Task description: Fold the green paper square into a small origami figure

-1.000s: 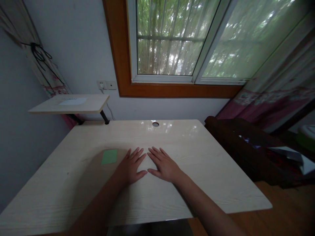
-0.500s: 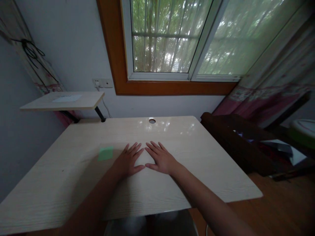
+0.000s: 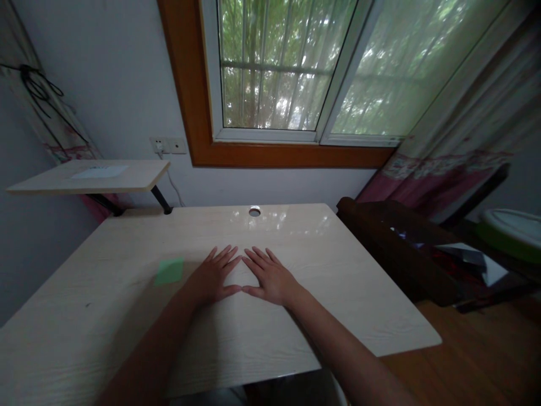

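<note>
Both hands lie palm down on a pale wood-grain desk (image 3: 338,293). My left hand (image 3: 211,276) is flat with its fingers spread, holding nothing. Opposite it, my right hand (image 3: 270,276) rests in the same way, also without anything in it. The thumbs and index fingertips of the two hands meet or nearly meet, framing a small patch of desktop. A green square of paper (image 3: 169,271), like a sticky note, lies just left of my left hand.
A small raised shelf (image 3: 139,177) on black legs, with a white paper (image 3: 100,172) on it, stands at the back left. Near the back edge is a round cable hole (image 3: 254,211). Beyond are a window (image 3: 287,73) and a wall socket (image 3: 168,145). Dark brown furniture (image 3: 380,242) stands right.
The view has shifted slightly, so the desk and window sit a little further left and lower. My hands keep the same spread pose on the desk.
</note>
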Available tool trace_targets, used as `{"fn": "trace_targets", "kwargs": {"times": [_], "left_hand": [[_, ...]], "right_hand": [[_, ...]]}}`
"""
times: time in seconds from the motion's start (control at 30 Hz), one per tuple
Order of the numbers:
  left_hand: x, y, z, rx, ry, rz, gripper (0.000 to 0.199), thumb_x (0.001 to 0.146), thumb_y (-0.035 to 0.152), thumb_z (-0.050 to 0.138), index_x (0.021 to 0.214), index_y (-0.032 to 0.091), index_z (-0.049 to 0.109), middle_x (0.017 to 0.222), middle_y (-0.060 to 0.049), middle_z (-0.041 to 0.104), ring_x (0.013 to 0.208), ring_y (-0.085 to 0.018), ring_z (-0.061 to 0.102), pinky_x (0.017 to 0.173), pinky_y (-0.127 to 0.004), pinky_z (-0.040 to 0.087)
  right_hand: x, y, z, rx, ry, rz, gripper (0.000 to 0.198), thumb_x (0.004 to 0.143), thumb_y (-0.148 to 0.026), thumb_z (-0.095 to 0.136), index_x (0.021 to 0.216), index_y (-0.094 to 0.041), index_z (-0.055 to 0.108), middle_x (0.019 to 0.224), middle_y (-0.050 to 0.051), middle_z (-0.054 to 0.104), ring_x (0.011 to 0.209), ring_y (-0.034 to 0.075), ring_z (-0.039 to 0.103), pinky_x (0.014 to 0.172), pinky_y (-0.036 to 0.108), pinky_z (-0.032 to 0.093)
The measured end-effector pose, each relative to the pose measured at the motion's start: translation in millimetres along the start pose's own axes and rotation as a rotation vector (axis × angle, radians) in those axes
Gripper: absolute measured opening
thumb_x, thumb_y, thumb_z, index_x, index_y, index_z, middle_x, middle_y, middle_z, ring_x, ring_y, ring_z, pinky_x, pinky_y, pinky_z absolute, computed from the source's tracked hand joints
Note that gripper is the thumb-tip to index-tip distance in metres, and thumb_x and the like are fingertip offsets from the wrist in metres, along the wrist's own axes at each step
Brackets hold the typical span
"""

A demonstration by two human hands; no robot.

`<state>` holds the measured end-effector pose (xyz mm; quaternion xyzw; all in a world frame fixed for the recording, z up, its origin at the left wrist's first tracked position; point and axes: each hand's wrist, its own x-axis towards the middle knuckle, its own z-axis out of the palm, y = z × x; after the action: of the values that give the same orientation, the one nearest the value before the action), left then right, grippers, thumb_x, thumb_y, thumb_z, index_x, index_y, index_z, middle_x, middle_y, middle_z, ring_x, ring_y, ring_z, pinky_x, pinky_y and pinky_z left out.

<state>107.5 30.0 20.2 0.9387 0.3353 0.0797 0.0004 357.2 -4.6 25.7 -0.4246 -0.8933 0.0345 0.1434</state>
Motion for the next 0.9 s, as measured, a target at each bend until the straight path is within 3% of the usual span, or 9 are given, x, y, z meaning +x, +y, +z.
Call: {"fn": "trace_targets", "kwargs": {"times": [0.9], "left_hand": [[-1.2,1.3,3.1,0.006,-0.030,-0.023,0.079,0.088,0.069,0.036,0.152,0.024,0.025,0.160,-0.011,0.021,0.148,-0.027,0.016,0.119,-0.050,0.009]], "right_hand": [[-0.7,1.3,-2.7,0.010,-0.031,0.006,0.080,0.088,-0.068,0.044,0.151,-0.021,0.028,0.158,0.011,0.026,0.147,0.031,0.019,0.118,0.055,0.014]]}}
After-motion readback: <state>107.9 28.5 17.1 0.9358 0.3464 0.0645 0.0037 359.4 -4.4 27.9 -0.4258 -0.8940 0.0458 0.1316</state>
